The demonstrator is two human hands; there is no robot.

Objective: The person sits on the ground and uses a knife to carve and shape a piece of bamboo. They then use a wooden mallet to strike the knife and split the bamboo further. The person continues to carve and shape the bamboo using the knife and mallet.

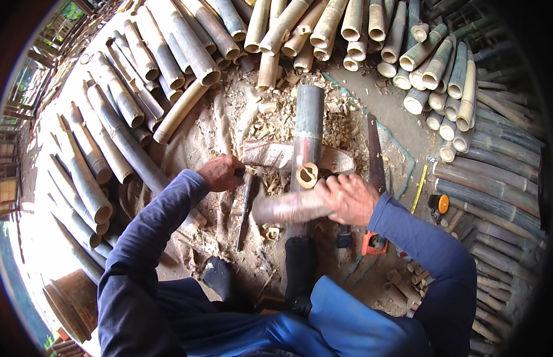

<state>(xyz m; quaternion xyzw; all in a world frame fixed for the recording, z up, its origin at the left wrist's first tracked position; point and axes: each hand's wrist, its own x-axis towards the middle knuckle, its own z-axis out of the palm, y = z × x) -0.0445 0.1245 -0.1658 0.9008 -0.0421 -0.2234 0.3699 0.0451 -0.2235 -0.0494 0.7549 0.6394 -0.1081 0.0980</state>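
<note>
My right hand point(351, 199) is closed round one end of a thick pale wooden piece point(291, 208), smeared by motion. It slants across in front of me, just below the open end of a bamboo tube point(309, 119). This grey-green tube has a cut, pale rim facing me and rests across a block point(267, 154). To the left, my left hand point(222, 172) is closed on something dark that shows only at the fingers; its kind is unclear. Just below that hand is a long dark tool point(247, 205) with a crosswise head.
Cut bamboo tubes point(193, 44) are piled in an arc ahead and left; more poles point(496, 184) stack at right. A saw point(376, 157) with an orange handle, a brush point(343, 244) and a yellow measuring tape point(419, 189) lie right. Shavings point(273, 128) litter the ground.
</note>
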